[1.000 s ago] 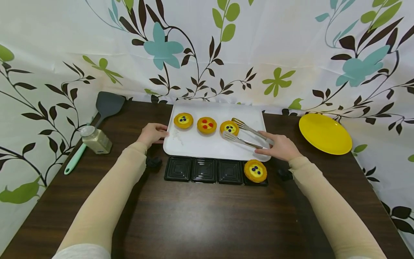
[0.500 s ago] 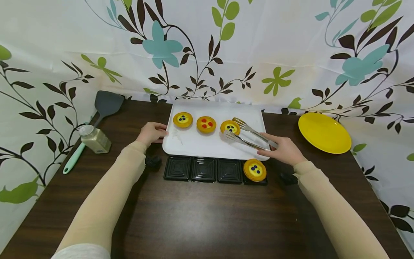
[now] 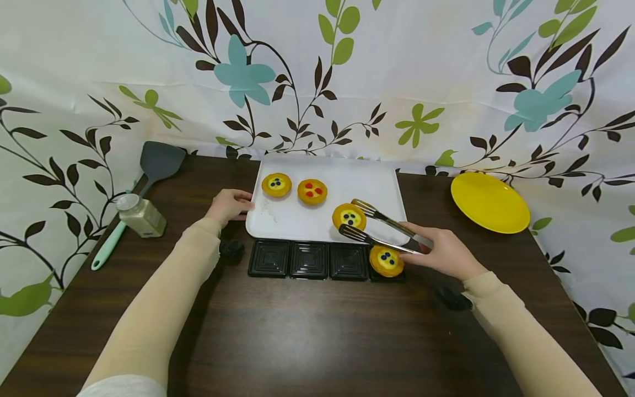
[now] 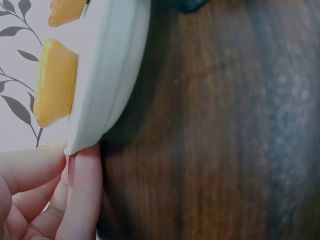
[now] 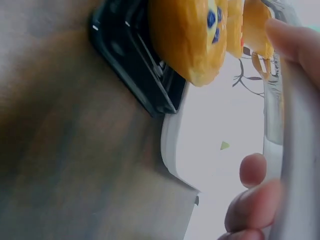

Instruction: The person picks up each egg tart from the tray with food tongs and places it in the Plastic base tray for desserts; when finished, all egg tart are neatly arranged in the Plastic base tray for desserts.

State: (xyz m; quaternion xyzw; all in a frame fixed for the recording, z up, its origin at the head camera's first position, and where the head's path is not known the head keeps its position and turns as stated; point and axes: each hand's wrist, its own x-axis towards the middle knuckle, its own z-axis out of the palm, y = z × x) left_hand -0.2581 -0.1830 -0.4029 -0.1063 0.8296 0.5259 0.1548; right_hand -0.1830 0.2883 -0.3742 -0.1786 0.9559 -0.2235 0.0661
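Observation:
My right hand (image 3: 441, 251) grips metal serving tongs (image 3: 389, 223), whose slotted ends hold an egg tart with blue dots (image 3: 349, 216) above the front part of the white tray (image 3: 367, 171). Thumb and fingers of my left hand (image 3: 230, 205) pinch the tray's left edge, as the left wrist view shows. Further back on the tray are another blue-dotted tart (image 3: 276, 184) and a red-dotted tart (image 3: 312, 192). In front of the tray lies a black plastic holder (image 3: 308, 259) with a row of square compartments; a blue-dotted tart (image 3: 387, 261) sits in the rightmost one.
A yellow plate (image 3: 490, 202) stands at the right, near the patterned curtain. On the left are a spice jar (image 3: 141, 215) and a grey turner with a mint handle (image 3: 162, 161), which the jar partly covers. The dark wooden table (image 3: 297, 336) extends toward me.
The tongs have closed on the rightmost tart on the tray and lifted it toward me. My right hand has moved nearer and slightly right. My left hand stays on the tray.

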